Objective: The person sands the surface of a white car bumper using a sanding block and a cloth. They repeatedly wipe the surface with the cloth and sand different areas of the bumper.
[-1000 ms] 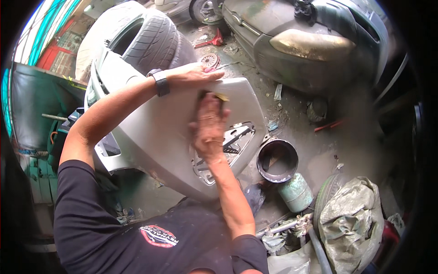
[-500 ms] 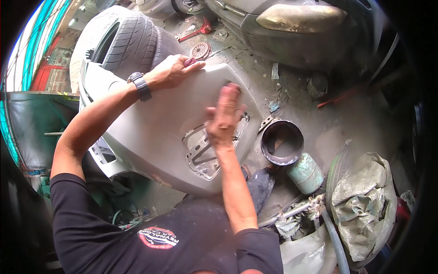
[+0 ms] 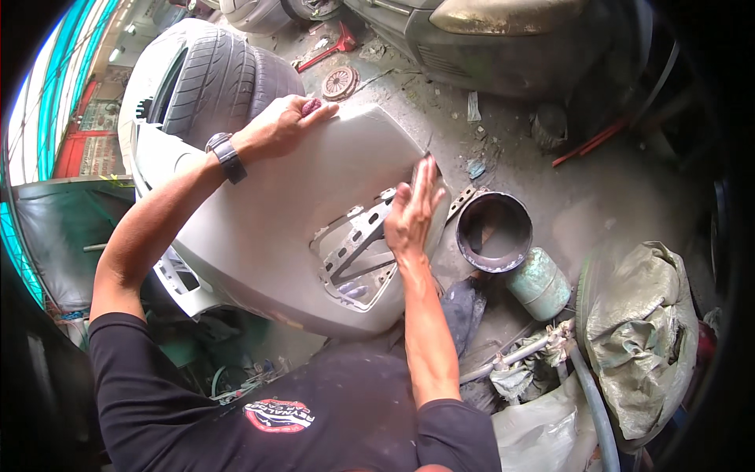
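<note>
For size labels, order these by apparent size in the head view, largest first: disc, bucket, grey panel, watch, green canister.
1. Grey panel
2. Bucket
3. Green canister
4. Watch and disc: too alike to rank

A black shirt [image 3: 346,393] bears a red-white emblem [image 3: 278,416], and the wristwatch [image 3: 227,160] is dark.

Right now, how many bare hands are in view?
2: the left hand at the far edge of the pale panel, the right hand near its right edge.

Left arm [image 3: 130,236] bent, right hand [image 3: 413,212] outstretched
</note>
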### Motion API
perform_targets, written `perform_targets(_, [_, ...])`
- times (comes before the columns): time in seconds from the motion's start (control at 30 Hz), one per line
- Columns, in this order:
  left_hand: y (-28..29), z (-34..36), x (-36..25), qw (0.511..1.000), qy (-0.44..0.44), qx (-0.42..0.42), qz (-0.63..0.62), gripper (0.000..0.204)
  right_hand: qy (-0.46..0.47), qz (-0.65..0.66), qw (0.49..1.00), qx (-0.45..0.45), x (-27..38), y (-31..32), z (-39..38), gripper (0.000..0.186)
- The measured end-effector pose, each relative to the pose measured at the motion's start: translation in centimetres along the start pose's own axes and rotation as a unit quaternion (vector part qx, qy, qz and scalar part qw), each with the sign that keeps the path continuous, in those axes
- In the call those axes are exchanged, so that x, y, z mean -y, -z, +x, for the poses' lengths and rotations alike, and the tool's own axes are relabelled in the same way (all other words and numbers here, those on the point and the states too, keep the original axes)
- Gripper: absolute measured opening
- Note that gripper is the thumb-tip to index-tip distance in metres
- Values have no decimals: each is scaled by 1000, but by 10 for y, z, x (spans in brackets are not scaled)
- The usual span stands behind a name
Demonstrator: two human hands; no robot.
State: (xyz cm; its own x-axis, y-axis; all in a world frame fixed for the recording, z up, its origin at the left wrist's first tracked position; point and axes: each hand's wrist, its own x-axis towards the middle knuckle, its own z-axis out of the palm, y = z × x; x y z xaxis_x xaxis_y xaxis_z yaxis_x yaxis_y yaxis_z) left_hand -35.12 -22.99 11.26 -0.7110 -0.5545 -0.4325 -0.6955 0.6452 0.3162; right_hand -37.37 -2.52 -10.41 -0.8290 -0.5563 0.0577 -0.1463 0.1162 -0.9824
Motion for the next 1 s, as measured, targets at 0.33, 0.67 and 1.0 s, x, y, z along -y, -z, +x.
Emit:
perform_targets(0.33, [1, -1, -3, 999, -4, 0, 38, 56, 93, -24, 995, 3, 14, 6, 10, 58])
perform_targets(0.67, [2, -2, 0, 999, -14, -30, 27, 52, 50, 9, 998, 37, 0, 9, 12, 61])
perform_targets(1.0, [-5, -1, 0, 998, -38, -30, 47, 58, 81, 45, 996, 9, 8, 2, 6, 58])
